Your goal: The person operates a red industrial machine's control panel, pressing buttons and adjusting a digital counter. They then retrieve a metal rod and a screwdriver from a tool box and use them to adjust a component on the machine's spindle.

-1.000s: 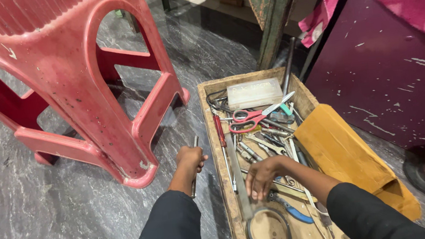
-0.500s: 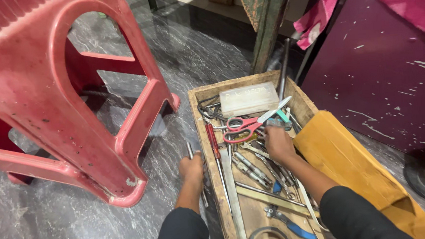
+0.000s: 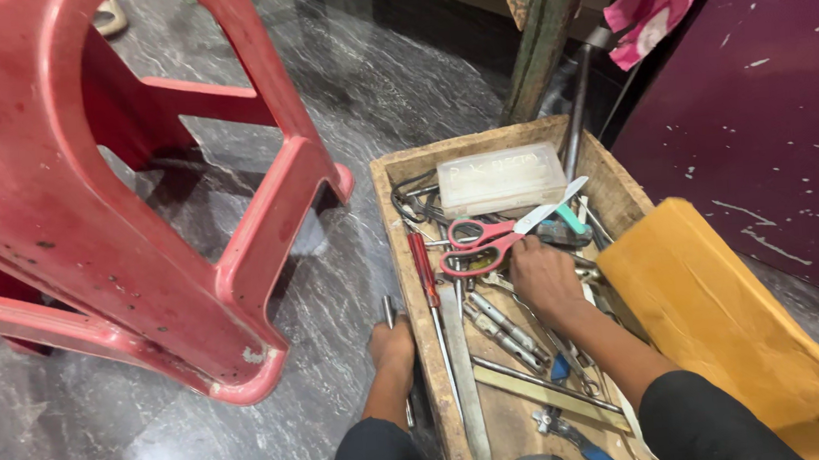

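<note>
A grey marbled floor (image 3: 324, 101) carries a red plastic stool (image 3: 110, 203) and, beside it, an open wooden toolbox (image 3: 402, 259). The left hand (image 3: 394, 348) is laid on the floor at the box's outer wall, closed about a thin metal rod (image 3: 388, 310). The right hand (image 3: 542, 276) is lowered among the tools, just beside the red-handled scissors (image 3: 482, 239); whether its grip is closed on anything cannot be told, the fingers being hidden. Sorting through the tools appears to be in hand. A yellow envelope (image 3: 713, 314) covers the box's right side.

A red moulded plastic stool (image 3: 128, 192) stood left of the dark maroon metal cabinet (image 3: 766, 109); a pink patterned cloth (image 3: 658, 1) hung beside that cabinet's top.
</note>
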### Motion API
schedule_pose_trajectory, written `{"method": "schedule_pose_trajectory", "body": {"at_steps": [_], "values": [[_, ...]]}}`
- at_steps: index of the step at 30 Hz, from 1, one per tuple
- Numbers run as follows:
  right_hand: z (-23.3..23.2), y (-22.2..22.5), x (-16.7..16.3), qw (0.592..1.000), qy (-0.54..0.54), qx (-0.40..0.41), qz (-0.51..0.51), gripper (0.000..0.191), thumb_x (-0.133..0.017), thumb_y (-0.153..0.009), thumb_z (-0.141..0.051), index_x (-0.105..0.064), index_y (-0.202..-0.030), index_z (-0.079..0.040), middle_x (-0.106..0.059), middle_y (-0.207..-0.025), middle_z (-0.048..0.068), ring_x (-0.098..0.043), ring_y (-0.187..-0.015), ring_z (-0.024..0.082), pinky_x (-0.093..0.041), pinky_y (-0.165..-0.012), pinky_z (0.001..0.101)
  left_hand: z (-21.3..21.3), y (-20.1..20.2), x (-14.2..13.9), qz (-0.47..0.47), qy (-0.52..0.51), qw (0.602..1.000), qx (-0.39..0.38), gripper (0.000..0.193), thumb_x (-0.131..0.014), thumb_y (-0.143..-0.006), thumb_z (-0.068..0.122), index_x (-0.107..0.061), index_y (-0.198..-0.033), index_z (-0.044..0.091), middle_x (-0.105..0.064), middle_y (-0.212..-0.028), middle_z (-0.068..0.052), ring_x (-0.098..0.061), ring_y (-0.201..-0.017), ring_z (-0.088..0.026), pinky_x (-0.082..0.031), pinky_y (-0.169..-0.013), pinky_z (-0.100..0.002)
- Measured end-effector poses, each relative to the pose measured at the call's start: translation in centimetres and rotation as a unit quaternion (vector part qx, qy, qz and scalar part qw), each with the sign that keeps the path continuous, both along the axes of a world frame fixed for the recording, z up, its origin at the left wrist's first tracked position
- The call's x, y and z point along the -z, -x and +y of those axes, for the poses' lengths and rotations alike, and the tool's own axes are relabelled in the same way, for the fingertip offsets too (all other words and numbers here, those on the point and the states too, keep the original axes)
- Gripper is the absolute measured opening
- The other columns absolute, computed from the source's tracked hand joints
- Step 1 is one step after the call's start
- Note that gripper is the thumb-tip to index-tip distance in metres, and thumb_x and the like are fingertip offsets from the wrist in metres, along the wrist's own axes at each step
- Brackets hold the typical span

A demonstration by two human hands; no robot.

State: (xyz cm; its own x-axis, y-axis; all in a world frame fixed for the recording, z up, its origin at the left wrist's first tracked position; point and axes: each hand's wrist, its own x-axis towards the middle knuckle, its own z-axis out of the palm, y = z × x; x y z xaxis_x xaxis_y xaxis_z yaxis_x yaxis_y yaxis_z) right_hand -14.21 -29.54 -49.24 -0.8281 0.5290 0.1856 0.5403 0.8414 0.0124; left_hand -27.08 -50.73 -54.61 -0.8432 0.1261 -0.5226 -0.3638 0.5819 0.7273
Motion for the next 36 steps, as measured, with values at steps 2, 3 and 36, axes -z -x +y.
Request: {"method": "schedule_pose_trajectory", "body": {"at_steps": [2, 3, 36], "values": [[-0.7, -0.4, 0.0, 1.0, 0.006, -0.008, 0.013, 0.02, -0.057, -0.094, -0.019, -0.062, -0.104, -0.003, -0.065, -0.099, 0.02, -0.071, -0.082, 0.035, -0.057, -0.065, 0.0488, 0.2, -0.3, -0.2, -0.008, 0.005, 1.0, 0.008, 0.051, -0.063, -0.093, 0.044, -0.069, -0.122, 0.002, -0.069, -0.124, -0.026, -0.065, -0.119, -0.044, -0.05, -0.102, -0.05], [-1.1, -0.5, 0.0, 0.999, 0.003, -0.015, 0.037, 0.02, -0.058, -0.092, -0.019, -0.062, -0.104, -0.004, -0.065, -0.098, 0.02, -0.071, -0.083, 0.035, -0.057, -0.066, 0.049, 0.3, -0.2, -0.3, -0.007, 0.006, 1.0, 0.012, 0.051, -0.062, -0.094, 0.044, -0.069, -0.123, 0.002, -0.069, -0.125, -0.026, -0.065, -0.119, -0.044, -0.05, -0.102, -0.05], [-8.4, -3.7, -9.5, 0.638, 0.756, -0.12, -0.078, 0.02, -0.063, -0.101, -0.022, -0.064, -0.09, -0.005, -0.065, -0.081, 0.001, -0.069, -0.075, 0.011, -0.063, -0.087, 0.0344, -2.2, -1.0, -20.4, -0.113, -0.08, 0.99, -0.013, 0.04, -0.064, -0.092, 0.052, -0.06, -0.098, 0.013, -0.055, -0.072, -0.009, -0.057, -0.048, -0.025, -0.038, -0.044, -0.045]]}}
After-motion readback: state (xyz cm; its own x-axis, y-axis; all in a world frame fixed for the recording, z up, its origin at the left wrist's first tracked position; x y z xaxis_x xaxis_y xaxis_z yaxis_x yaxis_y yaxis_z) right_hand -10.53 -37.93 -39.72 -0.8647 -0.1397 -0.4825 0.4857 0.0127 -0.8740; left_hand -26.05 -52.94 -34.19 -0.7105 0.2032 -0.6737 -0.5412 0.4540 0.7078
